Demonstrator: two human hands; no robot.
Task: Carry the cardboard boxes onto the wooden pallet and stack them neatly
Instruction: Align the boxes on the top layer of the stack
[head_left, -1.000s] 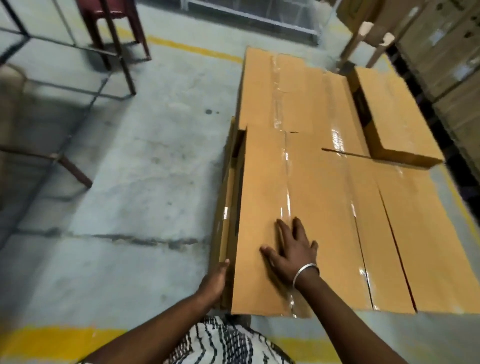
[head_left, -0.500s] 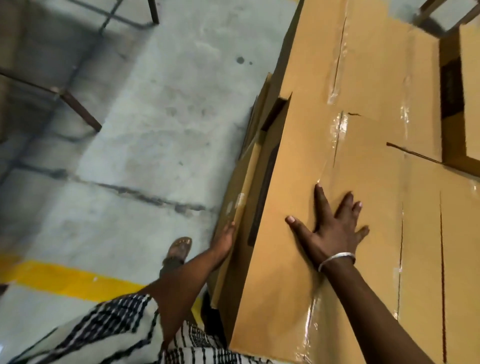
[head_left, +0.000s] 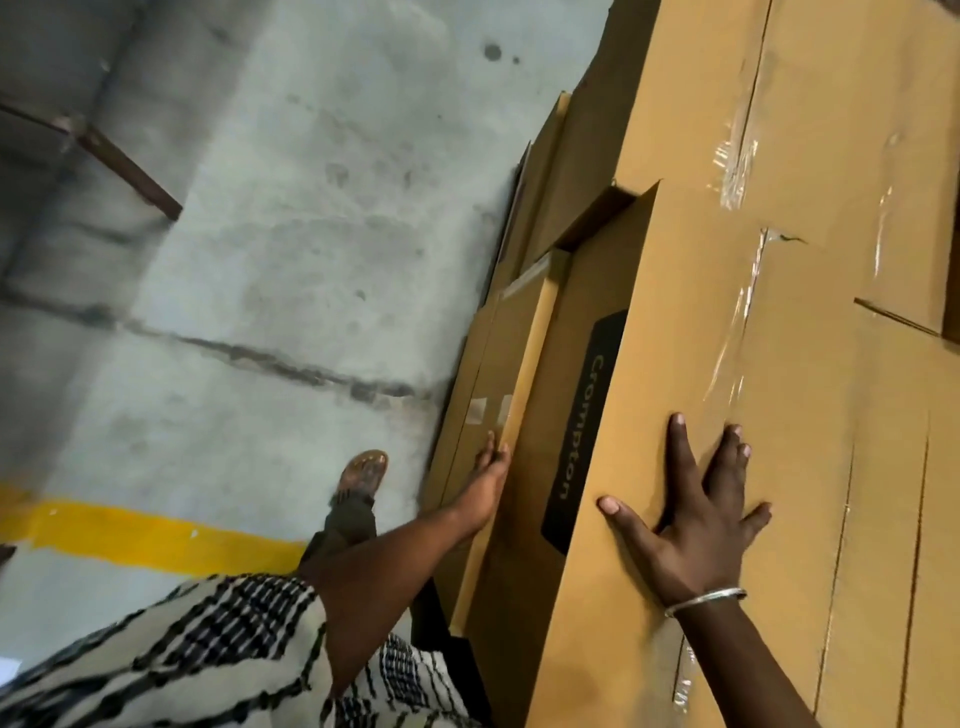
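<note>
- Concrete floor (head_left: 270, 218) – fills the frame's 9 to 12 o'clock part; grey, stained, w/ a dark crack running across it toward the boxes.
- Stack of cardboard boxes (head_left: 810, 156) – takes the 12 to 5 o'clock side; brown, flat tops side by side, seams sealed w/ clear tape. Whatever they stand on is hidden; can't tell if it's the pallet.
- Near box (head_left: 691, 332) – top face under the right hand; its side face carries a black label (head_left: 582, 431) reading "Crompton".
- Slim box (head_left: 498, 384) – stands on edge just beside the near box's side, at its 9 o'clock, leaning against the stack.
- Checked garment (head_left: 171, 660) – black-and-white, at 7 o'clock, by the person's left arm.
- Yellow floor line (head_left: 145, 530) – at 8 o'clock, runs from the frame edge to behind the left arm.
- Right hand (head_left: 691, 514) – at 5 o'clock, flat on top of the near box; grip apart, fingers straight and spread, palm pressing the cardboard; silver bangle (head_left: 706, 600) on the wrist.
- Left hand (head_left: 488, 478) – near centre, at 9 o'clock of the right hand; fingers straight, pressed against the slim box's edge; grip apart, not curled round anything.
- Sandalled foot (head_left: 366, 470) – on the floor just at 9 o'clock of the left hand.
- Brown metal bar (head_left: 124, 171) – at 10 o'clock, slanting across the floor.
</note>
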